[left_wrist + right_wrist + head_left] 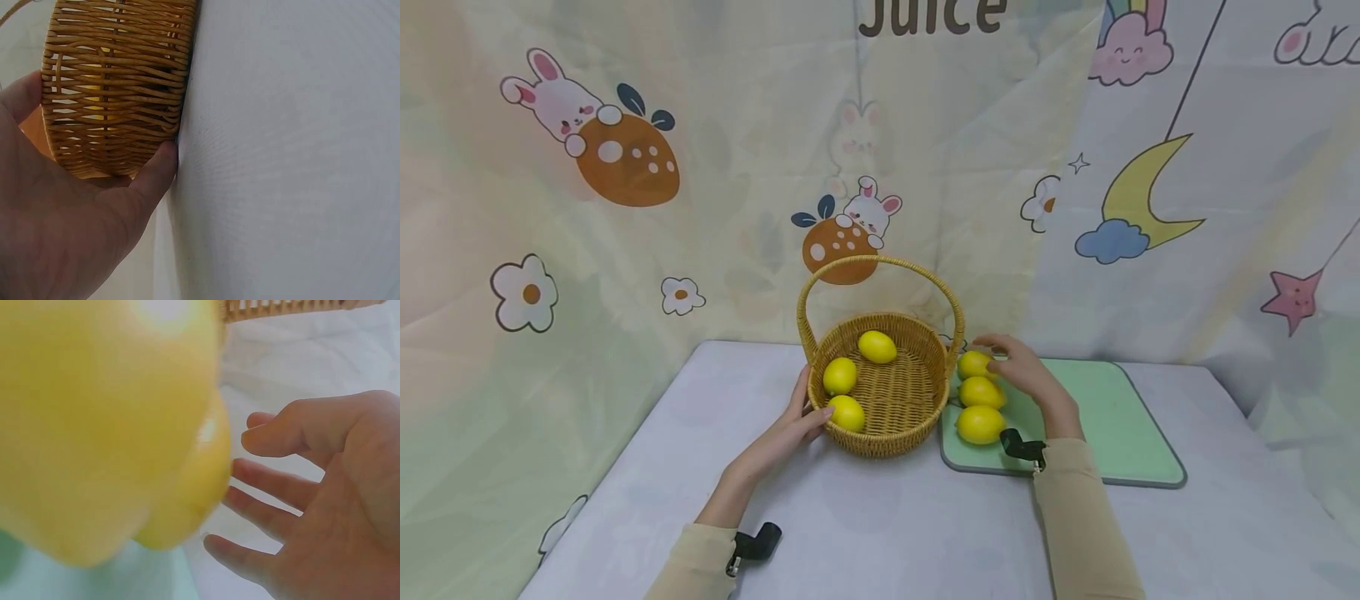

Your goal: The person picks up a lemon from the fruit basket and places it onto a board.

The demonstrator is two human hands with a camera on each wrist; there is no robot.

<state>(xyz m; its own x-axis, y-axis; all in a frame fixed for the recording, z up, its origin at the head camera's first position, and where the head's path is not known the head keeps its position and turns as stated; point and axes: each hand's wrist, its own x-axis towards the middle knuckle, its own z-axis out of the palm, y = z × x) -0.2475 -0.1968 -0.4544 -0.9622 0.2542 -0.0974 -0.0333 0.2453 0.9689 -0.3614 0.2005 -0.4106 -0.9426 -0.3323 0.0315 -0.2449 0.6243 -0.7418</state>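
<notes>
My left hand (792,427) holds the near left side of a wicker basket (891,443) with a tall hoop handle; its thumb is at the rim. The left wrist view shows fingers spread along the woven wall (119,112), one down at the base. Inside lie three lemons, at the back (877,347), left (839,376) and front left (847,413). Three more sit in a row on a pale green cutting board (1097,417): far (974,365), middle (982,392), near (981,425). Beside the far lemon, my right hand (1028,377) has its fingers loosely extended, with nothing gripped.
A white-covered table (880,533) carries everything, the basket standing just left of the board. Behind the table's far edge hangs a printed cloth backdrop (737,208). Black wrist cameras (760,542) are strapped at both sleeves.
</notes>
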